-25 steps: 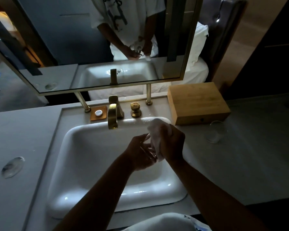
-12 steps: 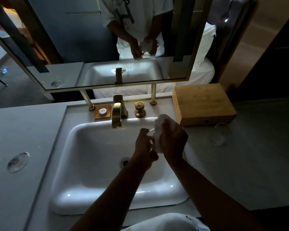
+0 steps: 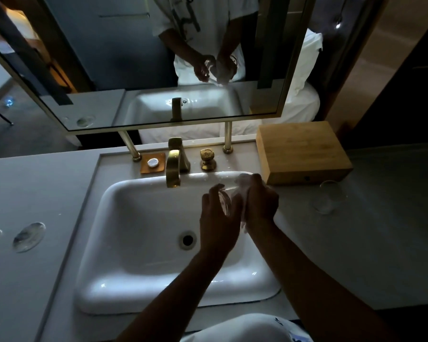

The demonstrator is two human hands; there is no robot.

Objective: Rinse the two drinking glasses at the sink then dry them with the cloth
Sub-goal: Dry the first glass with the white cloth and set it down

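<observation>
Over the right half of the white sink (image 3: 134, 299), the left hand (image 3: 216, 218) grips a clear drinking glass (image 3: 225, 202) turned on its side, while the right hand (image 3: 260, 201) clutches the white cloth (image 3: 242, 183) bunched against the glass mouth. Compared with half a second ago, the left hand has rolled so that its back faces the camera more squarely and the glass base shows between the fingers, which suggests the glass is being rotated against the cloth. No water runs from the brass faucet (image 3: 174, 166), so rinsing appears complete and drying of this glass is under way. The second drinking glass (image 3: 329, 197) stands on the counter (image 3: 356, 243) at centre right of the frame, in front of the wooden box (image 3: 302, 151); whether it is already dry cannot be determined.
</observation>
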